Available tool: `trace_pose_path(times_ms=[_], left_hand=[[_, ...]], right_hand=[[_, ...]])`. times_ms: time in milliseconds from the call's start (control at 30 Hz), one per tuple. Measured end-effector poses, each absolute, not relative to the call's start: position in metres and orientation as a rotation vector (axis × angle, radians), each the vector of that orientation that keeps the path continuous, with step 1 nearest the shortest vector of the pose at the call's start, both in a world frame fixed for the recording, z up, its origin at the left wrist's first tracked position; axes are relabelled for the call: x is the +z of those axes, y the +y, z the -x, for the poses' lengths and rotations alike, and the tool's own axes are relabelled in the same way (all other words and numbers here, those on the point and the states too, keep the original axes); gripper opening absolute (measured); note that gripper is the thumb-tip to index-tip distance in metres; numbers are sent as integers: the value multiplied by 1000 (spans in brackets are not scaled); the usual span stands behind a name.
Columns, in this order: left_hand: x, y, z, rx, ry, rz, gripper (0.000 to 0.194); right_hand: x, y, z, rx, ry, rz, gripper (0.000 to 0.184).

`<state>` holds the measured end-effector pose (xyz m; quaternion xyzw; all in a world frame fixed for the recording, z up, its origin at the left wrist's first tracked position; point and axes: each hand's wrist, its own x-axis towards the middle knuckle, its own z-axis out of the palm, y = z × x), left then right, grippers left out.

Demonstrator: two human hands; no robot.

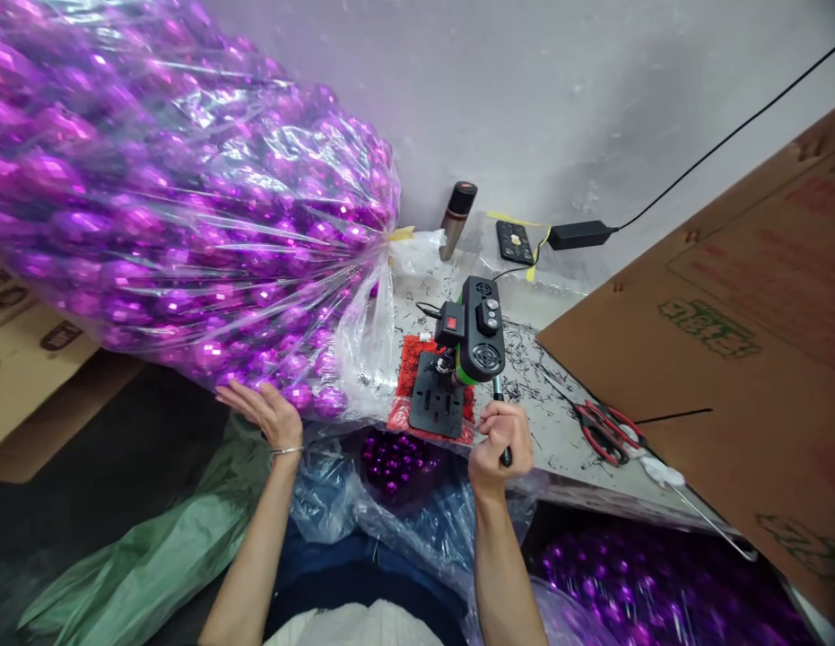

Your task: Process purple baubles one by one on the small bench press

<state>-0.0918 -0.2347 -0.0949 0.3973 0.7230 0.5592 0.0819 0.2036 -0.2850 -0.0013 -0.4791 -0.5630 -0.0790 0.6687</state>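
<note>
My left hand (265, 414) has its fingers stretched out against the lower edge of a big clear plastic bag (242, 224) full of shiny purple balls. The bag is gathered tight at its right end. My right hand (502, 441) is wrapped round the black-gripped lever (505, 456) of a small bench press (482, 327). This press has a black head with two round grilles and a slotted black base plate (434, 401) on a red mat (412, 359). Below the table edge, more purple balls (396, 458) lie in clear plastic on my lap.
Red-handled scissors (609, 431) lie on the littered table at right, by a large cardboard box (733, 341). A dark bottle (458, 215), a phone (515, 242) and a power adapter (582, 235) stand or lie near the wall. Green sacking (161, 547) hangs at lower left.
</note>
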Motion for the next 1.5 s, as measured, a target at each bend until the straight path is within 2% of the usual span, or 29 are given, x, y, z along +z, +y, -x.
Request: trace_pose_path(times_ms=[167,400,500,600,700,800,967,1033,1100,1167,1300,1400,1500], left_hand=[[-102,-185,99,1480,2146,-1297,101],[-107,-147,93,1338,2000,-1420,105],[-108,-158,94,1491,2015,-1412,93],[-96,-185,88,1870,2126,-1351,76],[-66,-206,71,1954,2022,-1728,53],[-33,-206,49,1468,1624,-2320,31],[-12,-174,21,449,1526,-2586,33],[-13,-164,16,272,1583,-2529,33],[-14,-159,13,335,1589,-2417,34],[-13,-162,11,593,1502,-2183,44],[-8,-181,1,1063,1111,-1310,69],[-14,-201,-14,1086,890,-821,60],[-32,-216,-32,1073,846,-606,49]], right_hand=[[-4,-286,-200,-180,-1243,1083,37],[-11,-282,-194,-152,-1137,1069,39],[-9,-284,-196,-158,-1186,1097,39],[-6,-285,-198,-174,-1232,1110,39],[-5,-286,-198,-180,-1231,1098,39],[-6,-285,-197,-173,-1230,1089,38],[-8,-286,-197,-156,-1240,1081,38],[-8,-286,-198,-145,-1242,1078,37],[-9,-287,-198,-133,-1245,1071,36],[-9,-287,-198,-130,-1250,1068,36],[-5,-287,-197,-148,-1256,1082,37],[5,-286,-196,-161,-1237,1099,38],[18,-284,-195,-152,-1225,1106,38]])
